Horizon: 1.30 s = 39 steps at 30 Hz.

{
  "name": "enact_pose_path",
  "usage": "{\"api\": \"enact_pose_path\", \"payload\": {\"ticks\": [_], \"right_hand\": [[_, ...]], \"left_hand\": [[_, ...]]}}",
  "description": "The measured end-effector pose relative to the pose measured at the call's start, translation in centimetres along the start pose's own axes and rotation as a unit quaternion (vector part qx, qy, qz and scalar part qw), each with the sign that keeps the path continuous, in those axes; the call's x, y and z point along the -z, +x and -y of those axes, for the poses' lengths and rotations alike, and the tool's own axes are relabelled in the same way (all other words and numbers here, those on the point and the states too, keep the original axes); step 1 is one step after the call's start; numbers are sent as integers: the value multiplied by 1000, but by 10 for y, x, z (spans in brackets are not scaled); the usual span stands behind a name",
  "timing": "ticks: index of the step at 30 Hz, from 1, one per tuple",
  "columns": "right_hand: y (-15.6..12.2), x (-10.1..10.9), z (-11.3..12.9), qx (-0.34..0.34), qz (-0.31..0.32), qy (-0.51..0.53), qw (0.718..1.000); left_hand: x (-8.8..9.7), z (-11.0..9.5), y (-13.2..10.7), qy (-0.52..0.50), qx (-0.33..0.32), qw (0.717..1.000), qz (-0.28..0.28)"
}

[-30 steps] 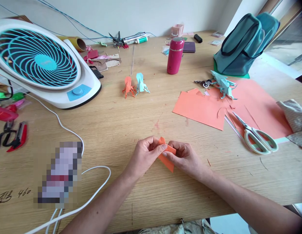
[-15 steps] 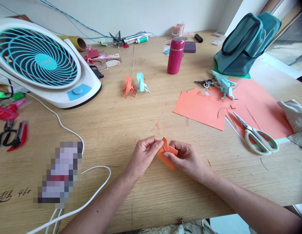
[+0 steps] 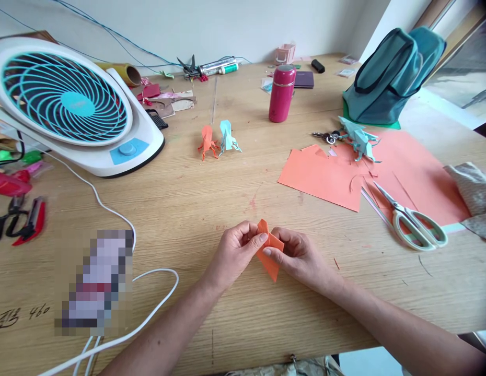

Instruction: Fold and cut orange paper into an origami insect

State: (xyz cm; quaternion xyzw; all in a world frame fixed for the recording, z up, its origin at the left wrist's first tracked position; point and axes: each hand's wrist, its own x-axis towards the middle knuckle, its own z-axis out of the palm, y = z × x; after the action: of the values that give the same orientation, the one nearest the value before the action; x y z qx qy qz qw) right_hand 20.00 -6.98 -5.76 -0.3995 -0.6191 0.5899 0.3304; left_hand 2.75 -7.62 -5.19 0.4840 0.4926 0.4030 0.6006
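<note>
A small piece of folded orange paper (image 3: 271,263) is pinched between both hands above the near part of the table. My left hand (image 3: 241,250) grips its left side, thumb pressed on the front face. On the right edge, my right hand (image 3: 296,256) is closed around a pointed flap, its thumb close to the left thumb. One narrow tip sticks up above the fingers and a longer point hangs below. Behind the paper the curled fingers are partly hidden. Farther off stand two folded paper figures, an orange one (image 3: 207,142) and a light blue one (image 3: 228,137).
White-handled scissors (image 3: 419,227) lie on orange sheets (image 3: 321,180) at right, near a blue paper insect (image 3: 360,140) and keys (image 3: 327,137). A pink bottle (image 3: 282,94) and teal bag (image 3: 388,78) stand behind. At left are a fan (image 3: 78,104), a white cable (image 3: 164,270) and a blurred-out object (image 3: 96,282).
My left thumb has slid slightly right and down across the paper's folds. The paper has turned a little, its lower point now hanging lower. The view has shifted slightly.
</note>
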Motion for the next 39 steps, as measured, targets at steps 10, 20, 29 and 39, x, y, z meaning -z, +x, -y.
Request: {"api": "enact_pose_path", "payload": {"ticks": [10, 20, 29, 39], "right_hand": [[0, 6, 8, -1, -28, 43, 999], [-2, 13, 10, 34, 3, -9, 999], [-2, 6, -3, 44, 37, -64, 996], [-3, -7, -11, 7, -10, 74, 997]], "left_hand": [[1, -12, -3, 7, -22, 1000, 4], [4, -9, -1, 5, -60, 998, -35], [9, -8, 0, 121, -133, 979, -94], [-1, 2, -2, 82, -110, 988, -76]]}}
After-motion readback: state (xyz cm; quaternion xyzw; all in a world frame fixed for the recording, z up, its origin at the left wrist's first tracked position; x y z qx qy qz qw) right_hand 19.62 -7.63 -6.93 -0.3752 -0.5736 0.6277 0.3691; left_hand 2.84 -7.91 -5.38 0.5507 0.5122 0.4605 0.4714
